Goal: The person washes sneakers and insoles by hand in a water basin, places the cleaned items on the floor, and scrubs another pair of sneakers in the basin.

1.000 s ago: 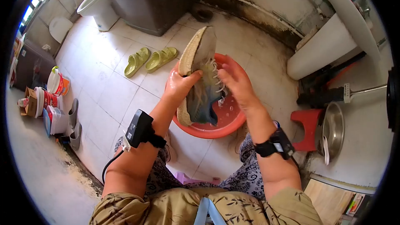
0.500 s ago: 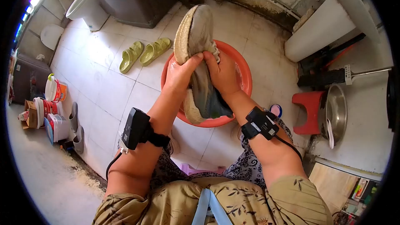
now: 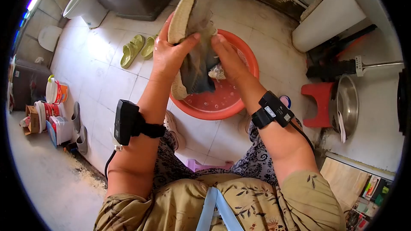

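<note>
A wet grey-blue shoe [image 3: 198, 66] with a cream sole is held up, toe pointing away, over a red basin [image 3: 252, 62]. My left hand [image 3: 173, 53] is closed round the sole side, its thumb on the upper. On the other side, my right hand [image 3: 229, 57] grips the shoe's upper near the laces, thumb towards the middle. Soapy, reddish-looking water with bubbles shows in the basin below. A second cream-soled piece [image 3: 217, 72], perhaps another shoe, shows beside my right hand; its outline is mostly hidden.
Green slippers [image 3: 132, 51] lie on the tiled floor at left, beyond them a toilet [image 3: 87, 6]. Buckets [image 3: 57, 90] and grey slippers [image 3: 76, 117] line the left wall. A red stool [image 3: 316, 102] and metal bowl [image 3: 347, 102] stand at right.
My right hand has gone from loose beside the laces to gripping the shoe. Both hands have lifted the shoe farther forward, up and slightly left in view, uncovering more of the basin water.
</note>
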`<state>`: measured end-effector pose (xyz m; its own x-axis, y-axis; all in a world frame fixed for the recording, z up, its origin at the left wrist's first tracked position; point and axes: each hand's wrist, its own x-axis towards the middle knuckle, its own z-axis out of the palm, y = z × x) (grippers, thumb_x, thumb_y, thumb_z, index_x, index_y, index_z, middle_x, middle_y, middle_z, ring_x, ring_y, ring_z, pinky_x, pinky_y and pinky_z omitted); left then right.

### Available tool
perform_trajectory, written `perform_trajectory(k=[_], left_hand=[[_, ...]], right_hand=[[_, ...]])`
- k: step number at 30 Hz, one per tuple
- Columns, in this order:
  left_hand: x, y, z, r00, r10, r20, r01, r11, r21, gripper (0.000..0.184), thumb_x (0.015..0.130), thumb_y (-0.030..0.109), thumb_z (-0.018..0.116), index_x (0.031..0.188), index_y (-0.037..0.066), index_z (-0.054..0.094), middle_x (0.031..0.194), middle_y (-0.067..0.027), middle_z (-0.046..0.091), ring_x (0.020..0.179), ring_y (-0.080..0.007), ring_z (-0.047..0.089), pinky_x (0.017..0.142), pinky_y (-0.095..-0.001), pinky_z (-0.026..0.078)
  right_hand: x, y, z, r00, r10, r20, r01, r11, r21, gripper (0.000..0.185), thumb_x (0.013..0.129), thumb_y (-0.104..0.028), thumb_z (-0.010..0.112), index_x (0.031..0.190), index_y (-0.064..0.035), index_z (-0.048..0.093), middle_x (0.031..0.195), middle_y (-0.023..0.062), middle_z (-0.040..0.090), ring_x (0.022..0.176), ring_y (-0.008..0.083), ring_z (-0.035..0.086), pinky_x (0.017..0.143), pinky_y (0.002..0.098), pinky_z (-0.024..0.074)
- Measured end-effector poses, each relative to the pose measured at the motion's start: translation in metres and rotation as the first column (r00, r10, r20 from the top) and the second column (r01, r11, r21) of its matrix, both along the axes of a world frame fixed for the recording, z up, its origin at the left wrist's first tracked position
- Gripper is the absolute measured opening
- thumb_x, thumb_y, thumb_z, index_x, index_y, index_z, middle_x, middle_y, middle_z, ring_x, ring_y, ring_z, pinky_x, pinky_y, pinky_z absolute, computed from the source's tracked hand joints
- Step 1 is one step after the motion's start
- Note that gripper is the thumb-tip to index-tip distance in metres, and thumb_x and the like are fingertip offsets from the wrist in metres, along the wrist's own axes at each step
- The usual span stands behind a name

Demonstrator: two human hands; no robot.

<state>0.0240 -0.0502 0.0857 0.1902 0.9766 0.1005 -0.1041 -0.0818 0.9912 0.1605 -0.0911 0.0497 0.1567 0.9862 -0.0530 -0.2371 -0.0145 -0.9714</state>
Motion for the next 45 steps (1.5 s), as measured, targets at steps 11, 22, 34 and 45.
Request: perform_trajectory(k=[11, 22, 34, 45], left_hand=[[0.036, -0.013, 0.003, 0.996, 0.053, -0.068, -0.049, 0.997, 0.066, 0.082, 0.066, 0.02, 0.076, 0.133, 0.001, 0.032, 0.107, -0.013, 0.059, 0.097, -0.0171, 0.057, 0.085, -0.0277, 0.045], [0.035, -0.023, -0.021, 0.896, -0.176, -0.407, 0.228, 0.97, 0.083, 0.111, 0.061, 0.032, 0.081, 0.137, -0.004, 0.01, 0.118, -0.0209, 0.052, 0.11, -0.0262, 0.052, 0.09, -0.0309, 0.043], [0.001, -0.004, -0.014, 0.992, -0.059, -0.113, 0.041, 0.987, -0.158, 0.058, 0.068, 0.019, 0.074, 0.114, -0.003, 0.045, 0.1, -0.013, 0.057, 0.089, -0.0212, 0.056, 0.081, -0.0321, 0.046], [0.03, -0.03, -0.01, 0.919, -0.056, -0.389, 0.06, 0.998, 0.0, 0.068, 0.064, 0.023, 0.077, 0.116, -0.003, 0.042, 0.103, -0.0134, 0.057, 0.097, -0.0184, 0.053, 0.084, -0.0309, 0.043]], right_hand=[[0.015, 0.044, -0.049, 0.963, -0.176, -0.206, 0.173, 0.984, -0.033, 0.056, 0.095, -0.046, 0.027, 0.108, 0.0009, 0.055, 0.104, 0.013, 0.06, 0.088, 0.0219, 0.058, 0.079, 0.0336, 0.0455], [0.037, 0.036, -0.023, 0.953, -0.107, -0.283, 0.135, 0.987, 0.082, 0.053, 0.094, -0.046, 0.028, 0.112, -0.0024, 0.053, 0.099, 0.0126, 0.062, 0.084, 0.0227, 0.063, 0.069, 0.0327, 0.0513], [0.014, 0.002, -0.015, 0.958, 0.082, -0.274, -0.135, 0.974, -0.183, 0.067, 0.09, -0.06, 0.025, 0.13, -0.0087, 0.04, 0.12, 0.0062, 0.053, 0.108, 0.0177, 0.053, 0.089, 0.0318, 0.0437], [-0.014, -0.007, -0.035, 0.844, -0.205, -0.496, 0.06, 0.954, -0.293, 0.058, 0.092, -0.051, 0.028, 0.127, -0.0068, 0.043, 0.118, 0.0096, 0.053, 0.104, 0.0227, 0.054, 0.087, 0.0331, 0.0457]])
